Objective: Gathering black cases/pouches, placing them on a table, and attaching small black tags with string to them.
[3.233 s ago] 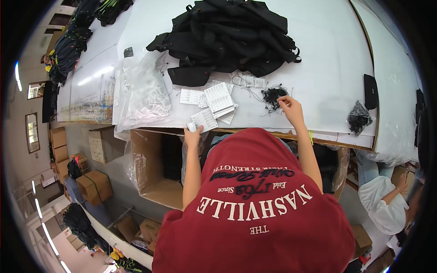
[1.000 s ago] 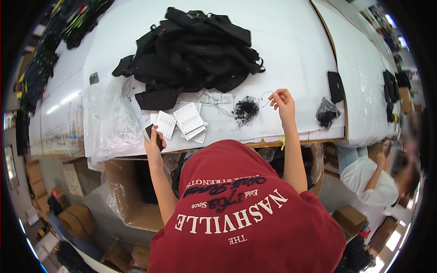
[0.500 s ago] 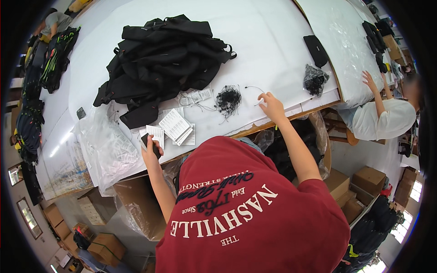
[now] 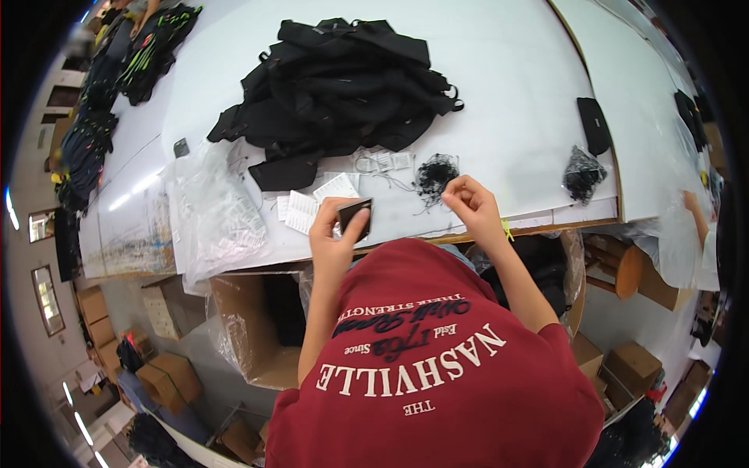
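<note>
Raised over the table's near edge, my left hand (image 4: 331, 238) is closed on a black rectangular hang tag (image 4: 355, 218), thumb across its face. My right hand (image 4: 476, 212) is to its right, thumb and fingertips pinched together; what is between them is too thin to make out. Just beyond those fingers lies a tangle of thin black tag strings (image 4: 435, 178). White printed slips (image 4: 303, 210) lie behind my left hand. Farther back is a big heap of black fabric pouches (image 4: 335, 93), some with small loops.
A clear plastic bag of printed slips (image 4: 222, 222) lies to the left. At the right are a single black pouch (image 4: 594, 126) and a clear bag with black contents (image 4: 583, 175). Under the table edge stands an open carton (image 4: 253, 335). Another person's arm (image 4: 694, 210) shows at far right.
My left hand has lifted the black tag and brought it rightward, nearer my right hand. My right hand has drawn back toward me, its fingers now pinched. The view has shifted.
</note>
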Tool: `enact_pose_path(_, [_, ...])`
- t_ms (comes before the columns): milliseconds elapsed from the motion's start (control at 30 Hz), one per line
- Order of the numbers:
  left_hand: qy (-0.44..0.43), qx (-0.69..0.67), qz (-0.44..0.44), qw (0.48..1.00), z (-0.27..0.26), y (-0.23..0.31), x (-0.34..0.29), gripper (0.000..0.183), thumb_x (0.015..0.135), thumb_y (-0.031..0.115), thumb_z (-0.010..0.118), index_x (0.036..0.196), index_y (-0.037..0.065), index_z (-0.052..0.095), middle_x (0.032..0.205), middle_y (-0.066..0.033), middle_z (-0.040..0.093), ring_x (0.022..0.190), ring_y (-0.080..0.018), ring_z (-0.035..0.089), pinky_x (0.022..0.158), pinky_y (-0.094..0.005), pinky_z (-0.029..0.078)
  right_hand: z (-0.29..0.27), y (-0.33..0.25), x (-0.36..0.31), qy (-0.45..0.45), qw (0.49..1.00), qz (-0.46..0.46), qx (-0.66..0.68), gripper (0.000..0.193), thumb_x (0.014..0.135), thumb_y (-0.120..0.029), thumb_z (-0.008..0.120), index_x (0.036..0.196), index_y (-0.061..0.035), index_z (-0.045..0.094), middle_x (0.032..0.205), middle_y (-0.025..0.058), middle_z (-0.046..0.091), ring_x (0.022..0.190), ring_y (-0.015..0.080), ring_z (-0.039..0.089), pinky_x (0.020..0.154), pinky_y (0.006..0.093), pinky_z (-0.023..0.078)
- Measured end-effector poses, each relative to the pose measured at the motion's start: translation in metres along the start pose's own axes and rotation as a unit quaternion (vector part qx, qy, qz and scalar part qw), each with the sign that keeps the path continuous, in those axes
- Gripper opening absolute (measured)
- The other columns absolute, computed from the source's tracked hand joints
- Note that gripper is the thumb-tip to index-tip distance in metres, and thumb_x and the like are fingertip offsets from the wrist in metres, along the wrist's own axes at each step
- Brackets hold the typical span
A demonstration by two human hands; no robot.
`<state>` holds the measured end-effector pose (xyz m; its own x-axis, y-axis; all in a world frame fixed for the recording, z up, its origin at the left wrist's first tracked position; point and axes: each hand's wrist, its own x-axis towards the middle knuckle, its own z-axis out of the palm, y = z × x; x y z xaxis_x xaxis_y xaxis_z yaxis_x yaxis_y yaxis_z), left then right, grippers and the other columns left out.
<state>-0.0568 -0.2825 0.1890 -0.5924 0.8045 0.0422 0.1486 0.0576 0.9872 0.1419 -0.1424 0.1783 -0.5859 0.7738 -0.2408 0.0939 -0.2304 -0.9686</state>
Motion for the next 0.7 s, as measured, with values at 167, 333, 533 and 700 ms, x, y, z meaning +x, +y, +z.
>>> enact_pose_path(167, [-0.002,0.082,0.07,0.994,0.014,0.05,-0.005,0.016,0.076,0.001,0.069,0.091,0.0,0.063,0.084,-0.0072,0.06,0.077,-0.0175,0.059,0.069,-0.0261,0.044,0.047,-0.054,-0.017,-0.028,0.985,-0.139,-0.099,0.009,0.08,-0.008,0.067,0.086,-0.0046,0.062,0.054,-0.0044,0.039,0.048,0.0043,0.029,0.044,0.0229,0.024])
enact_pose_path(333, [0.026,-0.029,0.041,0.998,0.016,0.061,-0.012,0.024,0.078,0.001,0.07,0.097,0.002,0.055,0.087,-0.0059,0.06,0.077,-0.0128,0.058,0.068,-0.0231,0.045,0.059,-0.064,-0.019,0.014,0.962,-0.241,-0.126,0.009,0.075,-0.002,0.069,0.081,-0.003,0.063,0.053,-0.0053,0.033,0.047,0.0019,0.025,0.043,0.0214,0.017])
enact_pose_path(533, [0.079,-0.317,-0.12,0.937,0.004,0.055,-0.011,0.033,0.08,-0.004,0.066,0.106,0.006,0.048,0.099,-0.0064,0.056,0.089,-0.0107,0.055,0.08,-0.0217,0.045,0.056,-0.062,-0.026,0.046,0.965,-0.221,-0.133,0.009,0.076,-0.002,0.069,0.082,-0.0034,0.063,0.052,-0.006,0.032,0.047,0.0021,0.024,0.044,0.021,0.017])
enact_pose_path(700, [-0.104,-0.29,-0.166,0.937,-0.011,0.059,-0.021,0.054,0.077,-0.006,0.065,0.126,0.003,0.045,0.107,-0.0074,0.055,0.099,-0.013,0.053,0.082,-0.0244,0.045,0.06,-0.061,-0.023,0.049,0.97,-0.21,-0.11,0.009,0.076,-0.003,0.069,0.083,-0.0035,0.063,0.052,-0.0061,0.031,0.047,0.0023,0.024,0.045,0.0208,0.017])
